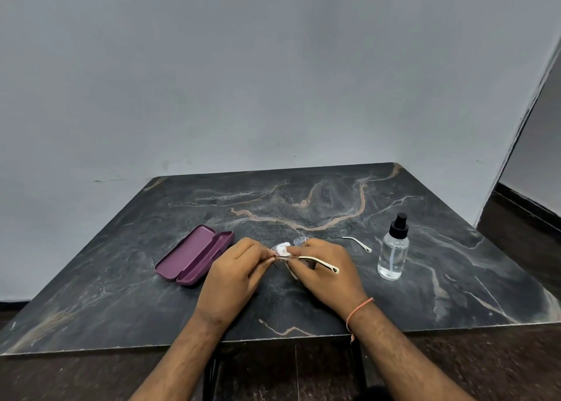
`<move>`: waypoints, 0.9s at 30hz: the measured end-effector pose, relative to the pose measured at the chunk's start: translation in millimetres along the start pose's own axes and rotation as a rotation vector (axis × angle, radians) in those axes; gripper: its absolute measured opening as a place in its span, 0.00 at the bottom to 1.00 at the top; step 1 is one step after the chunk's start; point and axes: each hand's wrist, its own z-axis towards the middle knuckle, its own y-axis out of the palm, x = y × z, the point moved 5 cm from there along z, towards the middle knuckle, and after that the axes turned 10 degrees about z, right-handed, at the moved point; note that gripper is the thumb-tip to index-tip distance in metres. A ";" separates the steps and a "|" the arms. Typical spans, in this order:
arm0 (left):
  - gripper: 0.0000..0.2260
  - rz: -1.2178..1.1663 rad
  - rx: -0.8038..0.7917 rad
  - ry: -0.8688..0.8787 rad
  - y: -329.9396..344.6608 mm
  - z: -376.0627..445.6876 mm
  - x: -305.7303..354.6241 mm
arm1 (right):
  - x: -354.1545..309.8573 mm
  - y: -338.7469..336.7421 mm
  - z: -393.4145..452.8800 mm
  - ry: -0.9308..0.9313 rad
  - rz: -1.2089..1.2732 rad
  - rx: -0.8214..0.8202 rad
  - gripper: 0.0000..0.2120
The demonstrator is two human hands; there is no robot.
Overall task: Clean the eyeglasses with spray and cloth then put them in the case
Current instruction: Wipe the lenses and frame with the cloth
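Note:
Thin-framed eyeglasses (318, 260) with pale temple arms are held over the middle of the dark marble table (303, 200). My left hand (233, 274) pinches the frame at its left hinge. My right hand (326, 271) presses a small white cloth (282, 249) against a lens. One temple arm sticks out to the right over my right hand, the other reaches toward the spray bottle. The purple glasses case (194, 254) lies open left of my hands. The clear spray bottle (393, 250) with a black nozzle stands upright to the right.
A grey wall rises just behind the table's far edge. The table's front edge runs under my forearms, with dark floor below. A thin orange thread circles my right wrist (358, 308).

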 end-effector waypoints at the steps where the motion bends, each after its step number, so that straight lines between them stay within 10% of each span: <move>1: 0.02 -0.002 0.001 -0.002 0.0 -0.2 0.3 | 1.5 -0.9 -0.1 0.016 -0.007 0.012 0.15; 27: 0.05 0.027 -0.015 0.036 0.7 -0.1 2.7 | -1.4 1.1 1.5 -0.057 0.102 -0.040 0.09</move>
